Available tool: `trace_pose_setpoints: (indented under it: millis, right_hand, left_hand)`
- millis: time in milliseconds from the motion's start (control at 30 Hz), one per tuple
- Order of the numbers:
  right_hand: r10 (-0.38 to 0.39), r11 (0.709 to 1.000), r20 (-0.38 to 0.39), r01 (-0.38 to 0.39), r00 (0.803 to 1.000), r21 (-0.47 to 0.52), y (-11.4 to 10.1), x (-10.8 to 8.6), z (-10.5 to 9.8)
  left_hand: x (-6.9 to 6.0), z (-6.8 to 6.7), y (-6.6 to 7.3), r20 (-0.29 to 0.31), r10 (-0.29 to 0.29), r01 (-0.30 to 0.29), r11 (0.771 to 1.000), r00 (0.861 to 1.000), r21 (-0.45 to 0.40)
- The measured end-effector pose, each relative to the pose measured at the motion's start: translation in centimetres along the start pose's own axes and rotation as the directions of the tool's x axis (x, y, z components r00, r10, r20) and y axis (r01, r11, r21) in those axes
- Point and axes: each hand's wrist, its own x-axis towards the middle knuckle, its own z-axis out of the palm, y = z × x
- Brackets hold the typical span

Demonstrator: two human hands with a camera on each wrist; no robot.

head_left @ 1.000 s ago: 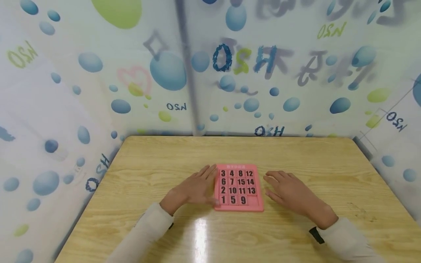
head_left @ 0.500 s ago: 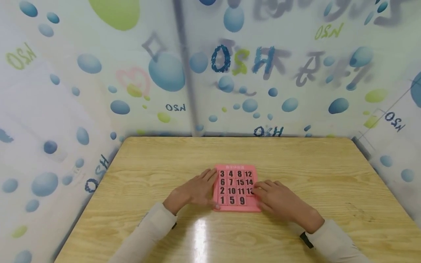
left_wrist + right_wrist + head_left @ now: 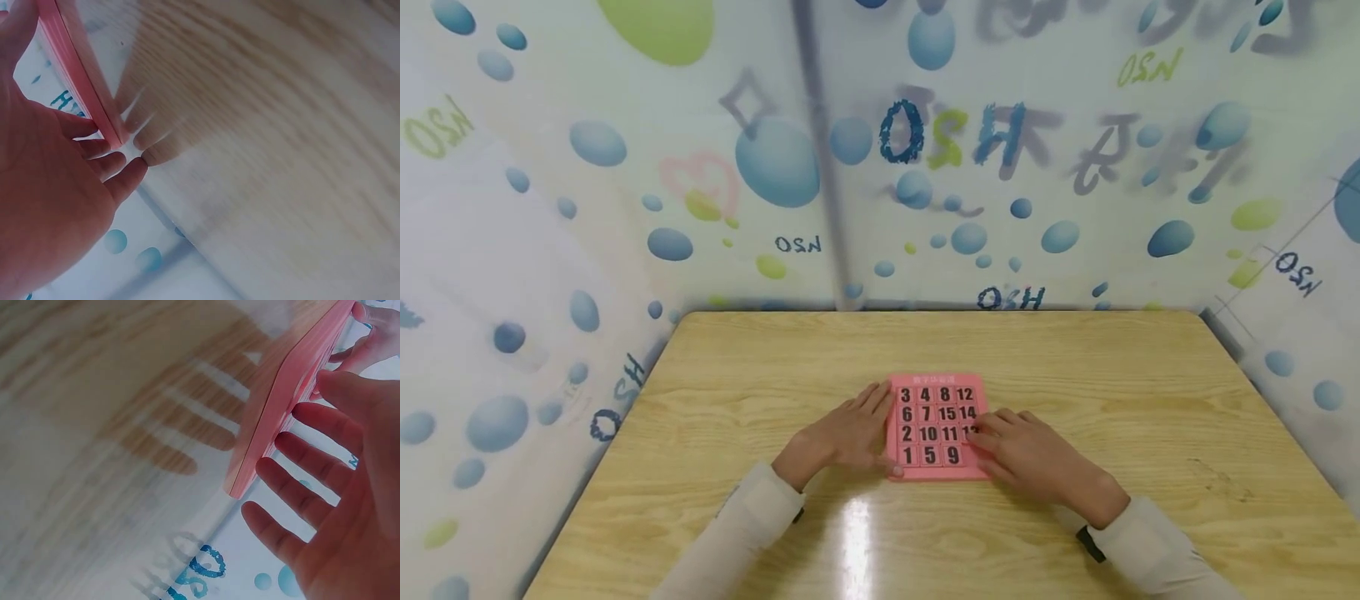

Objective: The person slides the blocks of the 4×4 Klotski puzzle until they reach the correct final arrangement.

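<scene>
A pink sliding number puzzle [image 3: 936, 474] lies flat on the table, with black numerals on its tiles. Along its left edge rest the extended fingers of my left hand [image 3: 847, 433], the thumb at the near left corner. My right hand [image 3: 1041, 457] reaches over the right edge, fingertips at the tile 13 [image 3: 970, 433], which they partly cover. Below that tile is a gap right of the tile 9 [image 3: 953, 456], partly hidden by the hand. The left wrist view has the fingers against the puzzle's side [image 3: 75, 72]; the right wrist view shows the fingers loosely extended.
The wooden table [image 3: 760, 358] extends around the puzzle on all sides. Behind it stands a wall [image 3: 880, 208] printed with blue and green drops and lettering. A bright light reflection lies on the near tabletop.
My right hand has moved left from beside the puzzle onto its right edge, its fingertips reaching tile 13. The left hand has stayed at the left edge. The number tiles keep their order.
</scene>
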Motion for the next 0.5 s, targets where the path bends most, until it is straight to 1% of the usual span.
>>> trace_pose_setpoints:
  millis: [233,500]
  right_hand:
    - [-0.007,1.0,-0.005,0.007,1.0,-0.008,-0.06,0.05,-0.23]
    - [-0.022,0.999,-0.01,0.021,1.0,-0.024,-0.11,-0.07,-0.16]
  left_hand:
    - [0.12,-0.27,0.15,0.007,-0.004,0.004,1.0,1.0,0.016]
    - [0.23,-0.15,0.16,0.003,-0.013,0.013,1.0,1.0,0.029]
